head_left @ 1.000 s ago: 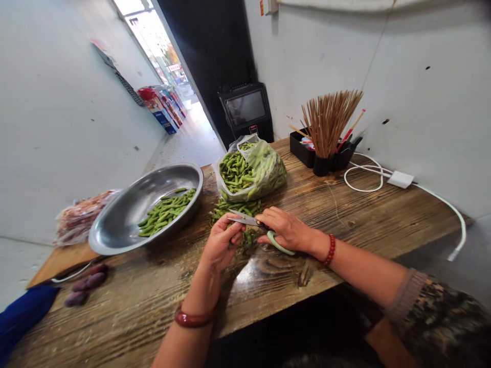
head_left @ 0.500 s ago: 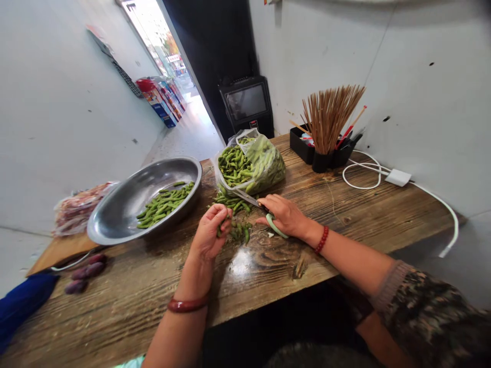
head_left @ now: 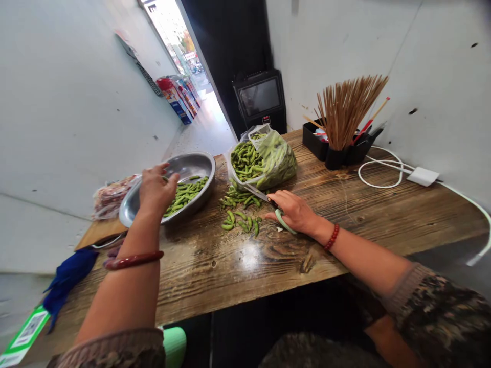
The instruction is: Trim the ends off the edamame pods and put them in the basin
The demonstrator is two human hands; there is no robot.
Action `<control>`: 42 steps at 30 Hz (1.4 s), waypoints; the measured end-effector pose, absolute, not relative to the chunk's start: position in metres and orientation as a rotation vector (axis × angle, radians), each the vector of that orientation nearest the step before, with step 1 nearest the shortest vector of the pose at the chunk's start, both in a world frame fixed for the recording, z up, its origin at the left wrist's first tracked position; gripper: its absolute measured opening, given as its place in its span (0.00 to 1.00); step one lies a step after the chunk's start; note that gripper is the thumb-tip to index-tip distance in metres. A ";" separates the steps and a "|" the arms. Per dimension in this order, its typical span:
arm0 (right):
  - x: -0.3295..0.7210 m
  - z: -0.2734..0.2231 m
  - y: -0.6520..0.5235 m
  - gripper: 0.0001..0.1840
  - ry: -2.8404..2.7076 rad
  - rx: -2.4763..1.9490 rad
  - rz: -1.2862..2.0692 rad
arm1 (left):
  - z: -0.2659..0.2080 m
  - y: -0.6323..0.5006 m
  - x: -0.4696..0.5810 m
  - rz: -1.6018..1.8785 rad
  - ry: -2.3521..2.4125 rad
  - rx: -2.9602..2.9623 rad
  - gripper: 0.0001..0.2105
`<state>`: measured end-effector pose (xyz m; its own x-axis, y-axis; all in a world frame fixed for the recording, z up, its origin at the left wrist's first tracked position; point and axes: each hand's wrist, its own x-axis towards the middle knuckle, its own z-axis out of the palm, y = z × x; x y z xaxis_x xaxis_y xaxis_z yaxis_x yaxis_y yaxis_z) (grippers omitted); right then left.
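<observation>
My left hand (head_left: pixel 154 188) is over the steel basin (head_left: pixel 210 159), its thumb and fingers apart. Whether a pod still touches its fingers I cannot make out. Green soybean pods (head_left: pixel 187 194) lie in the basin, partly hidden by this hand. On the table, my right hand (head_left: pixel 293 210) is closed around scissors (head_left: pixel 283 221) with pale green handles, their blades pointing at the pod pile. A few loose pods (head_left: pixel 245 223) lie left of the scissors. Behind them, a heap of pods (head_left: pixel 240 197) sits before a clear plastic bag (head_left: pixel 282 158) full of pods.
Black holders with many brown sticks (head_left: pixel 345 115) stand at the back right, beside a white cable (head_left: pixel 399 186). A bagged reddish item (head_left: pixel 113 197) lies left of the basin. A blue cloth (head_left: pixel 71 271) hangs at the table's left edge. A dark-screened device (head_left: pixel 261 97) stands behind.
My left hand has moved left from the loose pods to over the basin, and its fingers have parted. My right hand keeps the scissors in place. The view has shifted left.
</observation>
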<state>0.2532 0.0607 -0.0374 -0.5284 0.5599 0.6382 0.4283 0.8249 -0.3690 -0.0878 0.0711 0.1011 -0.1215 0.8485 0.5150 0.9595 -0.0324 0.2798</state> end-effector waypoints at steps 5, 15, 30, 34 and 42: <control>0.253 -0.035 0.060 0.20 -2.199 -0.730 0.243 | 0.085 0.044 -0.059 -0.500 -1.916 -2.169 0.11; 0.252 -0.035 0.059 0.20 -2.213 -0.737 0.232 | 0.001 0.003 -0.043 -0.376 -2.029 -2.660 0.20; 0.251 -0.036 0.061 0.21 -2.184 -0.757 0.210 | -0.008 0.102 -0.026 -0.850 -2.098 -2.360 0.18; 0.251 -0.035 0.061 0.22 -2.182 -0.783 0.217 | -0.022 0.104 -0.021 -0.782 -2.124 -2.433 0.18; 0.250 -0.037 0.060 0.21 -2.198 -0.790 0.232 | -0.037 0.046 0.030 -0.875 -1.795 -2.669 0.14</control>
<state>0.2503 0.0598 -0.0370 -0.5079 0.6066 0.6117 0.4657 0.7907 -0.3974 0.0298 0.0461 -0.0374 0.2890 0.9045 0.3136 0.8044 -0.4071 0.4327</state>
